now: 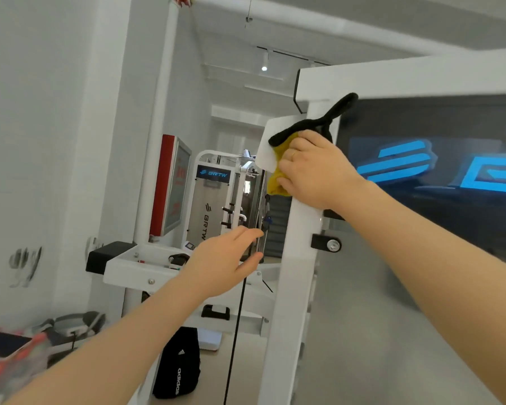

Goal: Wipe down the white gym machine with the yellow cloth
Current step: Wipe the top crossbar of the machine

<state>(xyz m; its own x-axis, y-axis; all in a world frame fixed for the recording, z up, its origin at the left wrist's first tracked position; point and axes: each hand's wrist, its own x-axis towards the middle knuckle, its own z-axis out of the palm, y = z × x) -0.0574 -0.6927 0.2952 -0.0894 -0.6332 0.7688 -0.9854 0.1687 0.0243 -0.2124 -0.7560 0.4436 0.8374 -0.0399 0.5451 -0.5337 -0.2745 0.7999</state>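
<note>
Furthest to the left of both hands, low down, blurred clutter lies on the floor, too smeared to name. Below the left forearm a black sports bag (178, 364) stands upright; whether anything is in it cannot be told. The left hand (223, 260) floats free with fingers straight and loosely spread, touching nothing, just left of the white gym machine's upright post (297, 258), whose long axis runs top to bottom. Up and to the right of it, the right hand (314, 168) presses the yellow cloth (276, 178) against that post near its top, fingers curled over the bunched fabric, a black edge of it sticking out above. This hand is plainly the nearer one, and the unwiped length probably lies below it. Right of it sits a dark logo panel (438, 171).
</note>
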